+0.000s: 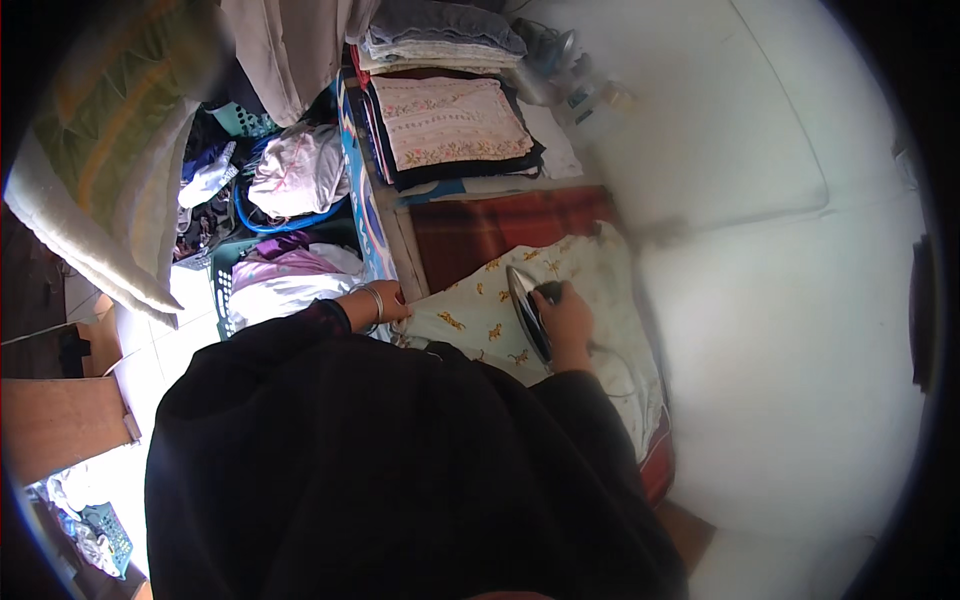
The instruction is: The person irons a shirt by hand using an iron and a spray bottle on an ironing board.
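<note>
A pale cloth with small tiger-like figures (469,304) lies spread over a red cloth cover (517,217). My right hand (568,322) grips the handle of a clothes iron (526,311), which rests on the patterned cloth with its tip towards the top of the view. At the cloth's left edge is my left hand (390,301), with bangles at the wrist; its fingers pinch the cloth's edge. Part of the cloth nearest me is hidden by my dark garment.
Folded cloths, a floral one (454,120) on top, are stacked beyond the red cover. Laundry baskets (223,289) full of clothes stand left of the ironing surface. A pale wall (765,300) rises on the right. A quilted cloth (112,172) hangs at upper left.
</note>
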The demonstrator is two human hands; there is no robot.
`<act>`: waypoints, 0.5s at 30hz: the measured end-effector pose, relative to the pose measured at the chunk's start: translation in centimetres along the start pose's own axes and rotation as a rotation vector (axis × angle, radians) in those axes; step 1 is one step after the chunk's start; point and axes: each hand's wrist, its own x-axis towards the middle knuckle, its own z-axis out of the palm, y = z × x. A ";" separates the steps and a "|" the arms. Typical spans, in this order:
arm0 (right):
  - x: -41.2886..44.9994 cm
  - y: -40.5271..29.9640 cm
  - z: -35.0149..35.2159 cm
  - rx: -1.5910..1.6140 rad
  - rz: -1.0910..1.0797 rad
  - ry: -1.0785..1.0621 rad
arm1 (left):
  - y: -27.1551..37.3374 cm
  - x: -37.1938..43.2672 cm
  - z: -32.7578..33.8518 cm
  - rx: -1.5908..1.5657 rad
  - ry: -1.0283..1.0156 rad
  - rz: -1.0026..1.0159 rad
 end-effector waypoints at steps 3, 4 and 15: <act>3.1 -2.4 -0.7 -0.040 -0.063 -0.044 | 0.7 -0.8 -0.3 -0.021 0.004 -0.021; 3.9 -3.6 -1.1 -0.015 -0.017 -0.058 | 0.5 -0.8 -0.1 -0.009 0.011 -0.025; 8.0 -3.8 1.1 0.072 0.008 -0.071 | -1.8 0.7 1.5 -0.124 0.029 0.052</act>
